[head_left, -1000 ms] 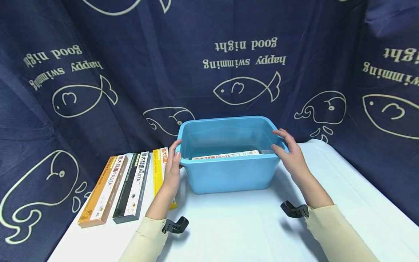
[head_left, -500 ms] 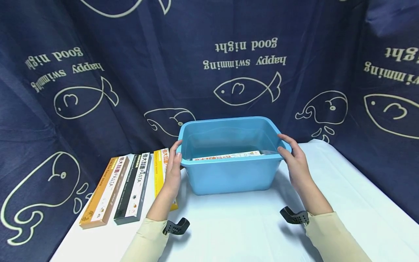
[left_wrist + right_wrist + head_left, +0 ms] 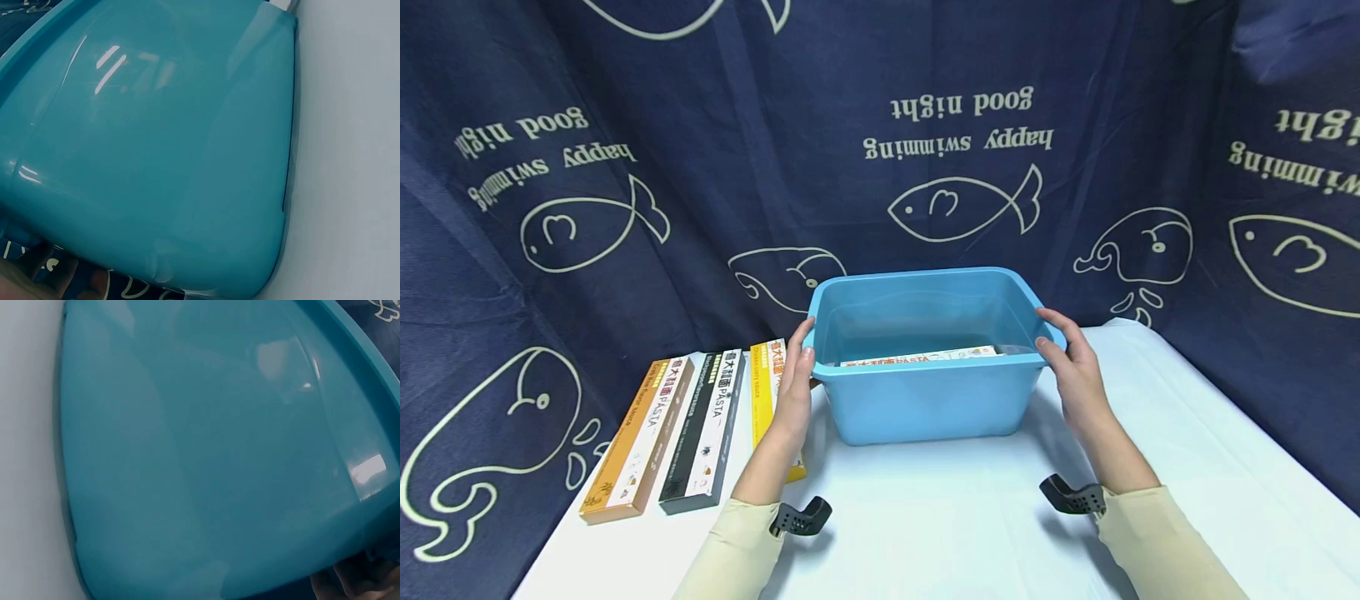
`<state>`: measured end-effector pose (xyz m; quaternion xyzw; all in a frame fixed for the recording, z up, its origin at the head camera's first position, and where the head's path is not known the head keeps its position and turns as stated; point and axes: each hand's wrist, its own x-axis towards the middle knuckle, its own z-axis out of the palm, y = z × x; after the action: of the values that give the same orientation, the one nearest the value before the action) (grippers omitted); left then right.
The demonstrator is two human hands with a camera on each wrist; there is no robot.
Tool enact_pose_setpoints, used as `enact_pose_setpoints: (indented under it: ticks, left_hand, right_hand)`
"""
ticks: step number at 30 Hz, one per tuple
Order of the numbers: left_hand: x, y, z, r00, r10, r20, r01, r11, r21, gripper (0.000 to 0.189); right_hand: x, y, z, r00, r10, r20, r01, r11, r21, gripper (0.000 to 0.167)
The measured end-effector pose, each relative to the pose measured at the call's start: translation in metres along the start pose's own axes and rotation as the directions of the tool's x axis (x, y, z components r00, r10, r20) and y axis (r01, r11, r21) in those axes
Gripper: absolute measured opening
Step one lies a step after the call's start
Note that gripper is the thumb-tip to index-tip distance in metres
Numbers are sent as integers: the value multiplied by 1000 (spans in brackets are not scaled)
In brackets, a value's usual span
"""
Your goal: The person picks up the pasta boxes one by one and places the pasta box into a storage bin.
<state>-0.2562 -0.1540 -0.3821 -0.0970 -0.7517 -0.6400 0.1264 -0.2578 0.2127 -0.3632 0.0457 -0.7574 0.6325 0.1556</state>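
A light-blue plastic bin (image 3: 925, 404) stands on the white-covered table in the head view. My left hand (image 3: 795, 392) grips the rim at its left end, thumb toward me and fingers farther back. At the opposite end, my right hand (image 3: 1077, 375) holds the rim the same way. Inside the bin lies a white pasta box (image 3: 917, 357), mostly hidden by the front wall. The left wrist view is filled by the bin's outer wall (image 3: 162, 137), with fingers (image 3: 59, 275) low at the left. Fingers (image 3: 359, 578) also show at the lower right of the right wrist view.
Left of the bin, an orange pasta box (image 3: 636, 442), a black one (image 3: 703, 433) and a yellow one (image 3: 763, 392) lie side by side, the yellow one partly behind my left forearm. A navy curtain (image 3: 820, 150) with fish drawings hangs right behind the bin.
My right hand has shifted slightly outward and toward me along the right rim, its fingers now farther from the bin's inside. The left hand and the boxes look almost unchanged.
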Motion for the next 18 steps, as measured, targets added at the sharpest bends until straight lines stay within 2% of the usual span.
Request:
enact_pose_setpoints:
  ticks: [8, 14, 18]
  left_hand:
    - [3, 1, 1, 1000, 20, -1, -20, 1000, -6, 53]
    - [-1, 6, -5, 1000, -4, 7, 4, 1000, 17, 53]
    - [-3, 7, -7, 1000, 11, 5, -11, 999, 31, 53]
  right_hand:
    - [2, 4, -5, 997, 1, 81, -1, 1000, 3, 52]
    - [0, 7, 0, 996, 10, 84, -13, 999, 36, 51]
    - [-1, 6, 0, 996, -5, 85, 2, 1000, 31, 50]
